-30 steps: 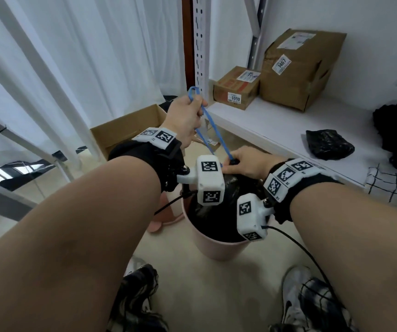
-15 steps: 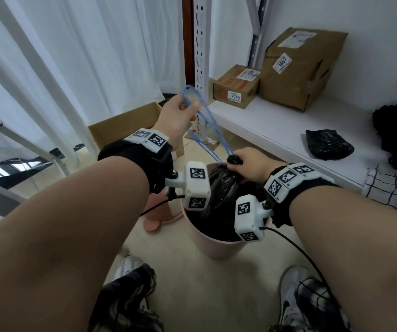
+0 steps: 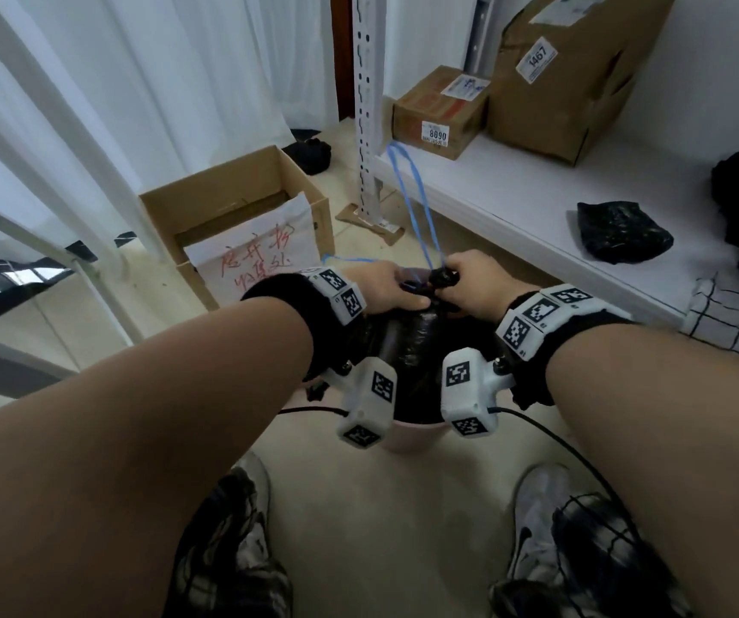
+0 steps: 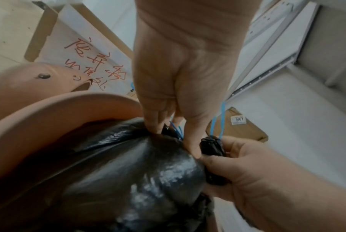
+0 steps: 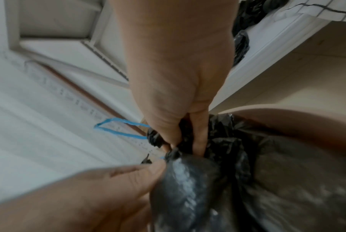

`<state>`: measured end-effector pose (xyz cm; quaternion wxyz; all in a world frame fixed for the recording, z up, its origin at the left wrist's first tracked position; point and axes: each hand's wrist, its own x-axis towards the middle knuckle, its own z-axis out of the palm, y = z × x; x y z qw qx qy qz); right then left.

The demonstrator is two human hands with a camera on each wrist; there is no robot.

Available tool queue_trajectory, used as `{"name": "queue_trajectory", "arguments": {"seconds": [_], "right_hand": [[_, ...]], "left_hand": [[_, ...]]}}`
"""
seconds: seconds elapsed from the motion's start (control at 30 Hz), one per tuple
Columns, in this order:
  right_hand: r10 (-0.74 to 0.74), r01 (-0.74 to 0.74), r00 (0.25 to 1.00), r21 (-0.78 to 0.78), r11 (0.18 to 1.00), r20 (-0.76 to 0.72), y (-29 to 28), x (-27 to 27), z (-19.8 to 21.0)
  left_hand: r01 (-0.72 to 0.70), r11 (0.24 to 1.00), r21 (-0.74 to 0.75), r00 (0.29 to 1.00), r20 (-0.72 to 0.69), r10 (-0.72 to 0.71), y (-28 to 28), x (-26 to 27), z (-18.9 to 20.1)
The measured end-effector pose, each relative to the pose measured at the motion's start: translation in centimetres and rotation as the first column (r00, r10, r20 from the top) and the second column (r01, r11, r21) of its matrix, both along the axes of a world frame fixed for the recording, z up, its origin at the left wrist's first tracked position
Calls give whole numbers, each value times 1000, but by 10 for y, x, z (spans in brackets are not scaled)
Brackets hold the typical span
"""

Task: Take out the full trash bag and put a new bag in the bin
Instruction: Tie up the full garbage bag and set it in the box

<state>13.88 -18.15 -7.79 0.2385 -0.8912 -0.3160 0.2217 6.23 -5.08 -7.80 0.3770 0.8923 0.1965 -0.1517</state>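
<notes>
Gripping the gathered neck of the glossy black plastic trash bag (image 3: 421, 345) in the round pink bin (image 4: 54, 109), the right hand (image 3: 474, 283) curls its fingers tight; the left hand (image 3: 385, 289) seemingly pinches the thin blue drawstring (image 3: 412, 189) at its nine o'clock.

Bare forearms, black wristbands, tagged white camera mounts
Left wristband (image 3: 314, 323) and right wristband (image 3: 537, 332) carry white marker blocks; thin black cables trail; grey-white sneakers (image 3: 532, 528); checked trousers.

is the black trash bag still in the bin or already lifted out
Still in. The black trash bag sits inside the pink bin, bulging above its rim, while both hands grip its gathered neck.
</notes>
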Motion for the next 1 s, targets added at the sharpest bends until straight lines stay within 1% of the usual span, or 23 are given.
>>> {"name": "queue_trajectory", "arguments": {"seconds": [0.03, 0.07, 0.1, 0.13, 0.17, 0.23, 0.3, 0.33, 0.4, 0.47, 0.53, 0.57, 0.6, 0.63, 0.7, 0.73, 0.77, 0.8, 0.83, 0.87, 0.9, 0.93, 1.0], "right_hand": [[62, -54, 993, -91, 994, 97, 0, -1, -2], [112, -89, 983, -157, 984, 144, 1, -3, -1], [146, -114, 974, -181, 977, 174, 3, -5, -2], [143, -111, 972, -173, 979, 186, 4, -8, -1], [103, -80, 977, -131, 988, 185, 6, -9, 0], [-45, 45, 994, -4, 999, 96, 9, -6, 4], [-138, 143, 989, 122, 982, -46, 12, 1, 7], [-167, 190, 975, 158, 969, -149, 13, 3, 11], [-212, 285, 910, 166, 944, -355, 13, 6, 17], [-237, 344, 855, 161, 925, -462, 11, 7, 21], [-231, 370, 830, 192, 909, -508, 11, 6, 23], [-223, 381, 819, 211, 900, -529, 12, 5, 23], [-215, 395, 805, 230, 889, -553, 13, 4, 24], [-207, 410, 792, 250, 877, -575, 14, 3, 24], [-195, 412, 793, 273, 869, -577, 16, 2, 27], [-196, 378, 826, 262, 888, -528, 16, 2, 29], [-196, 307, 883, 207, 929, -427, 17, 3, 32], [-188, 225, 942, 105, 969, -277, 18, 6, 33], [-179, 181, 975, 4, 983, -135, 20, 10, 33], [-185, 184, 982, -33, 982, -44, 21, 14, 33], [-197, 197, 980, -9, 980, -11, 23, 18, 33], [-215, 217, 976, 67, 974, -38, 25, 20, 33], [-213, 247, 965, 266, 932, -150, 27, 22, 31]], "left_hand": [[29, 999, 13, 999, -17, -29, -1, 2, -5], [59, 998, 24, 998, -31, -58, -1, 3, -9], [67, 998, 16, 997, -25, -66, -1, 3, -9], [59, 998, 9, 998, -6, -59, -1, 5, -9], [25, 1000, -4, 999, 23, -25, 2, 8, -9], [-126, 984, -129, 987, 86, 138, 6, 13, -6], [-247, 942, -229, 944, 163, 287, 10, 15, 2], [-269, 927, -260, 924, 202, 325, 11, 15, 4], [-282, 893, -351, 882, 272, 385, 15, 14, 6], [-305, 841, -448, 833, 302, 463, 17, 13, 11], [-344, 743, -574, 797, 239, 554, 17, 14, 14], [-354, 690, -632, 800, 178, 574, 16, 14, 16], [-350, 654, -671, 817, 123, 563, 15, 15, 17], [-321, 650, -689, 848, 96, 521, 13, 15, 19], [-247, 672, -698, 888, 115, 446, 7, 15, 23], [-247, 687, -683, 878, 142, 457, 5, 16, 26], [-248, 723, -645, 864, 191, 466, 5, 17, 30], [-269, 776, -570, 842, 251, 477, 7, 18, 31], [-285, 825, -488, 831, 303, 466, 8, 18, 31], [-293, 854, -430, 830, 330, 451, 9, 19, 31], [-296, 874, -384, 836, 339, 432, 11, 19, 30], [-294, 884, -365, 840, 343, 421, 13, 18, 31], [-290, 886, -362, 831, 364, 421, 16, 14, 33]]}}
